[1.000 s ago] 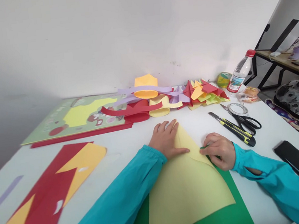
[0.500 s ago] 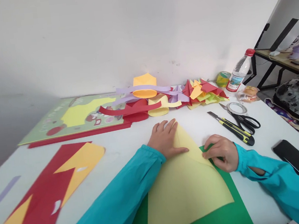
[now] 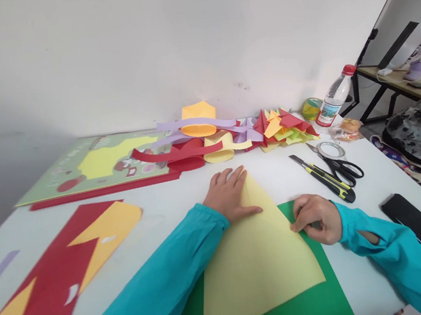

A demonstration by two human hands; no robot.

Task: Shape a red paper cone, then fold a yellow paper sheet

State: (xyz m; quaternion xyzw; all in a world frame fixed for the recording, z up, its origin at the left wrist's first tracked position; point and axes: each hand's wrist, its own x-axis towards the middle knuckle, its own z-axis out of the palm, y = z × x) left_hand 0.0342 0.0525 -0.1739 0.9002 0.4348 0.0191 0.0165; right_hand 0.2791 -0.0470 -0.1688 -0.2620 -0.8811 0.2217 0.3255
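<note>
A sheet of pale yellow paper [image 3: 258,269] lies on a larger green sheet [image 3: 291,311] in front of me, folded so that it narrows to a point at the far end. My left hand [image 3: 228,196] rests flat near that point with its fingers spread, holding the paper down. At the right edge of the yellow paper, my right hand [image 3: 316,218] is closed in a pinch, fingertips on the edge. The fingertips partly hide that bit of edge.
Right of the papers lie a utility knife [image 3: 324,179], scissors [image 3: 344,169], a tape roll [image 3: 330,150] and a black bar-shaped object [image 3: 418,224]. A bottle [image 3: 335,96] and folded paper pieces [image 3: 287,127] stand by the wall. Red paper [image 3: 56,278] with orange cutouts lies left.
My right hand has slid slightly down along the yellow paper's right edge, and the raised fold there looks flatter. My left hand stays on the paper. The view has shifted a little.
</note>
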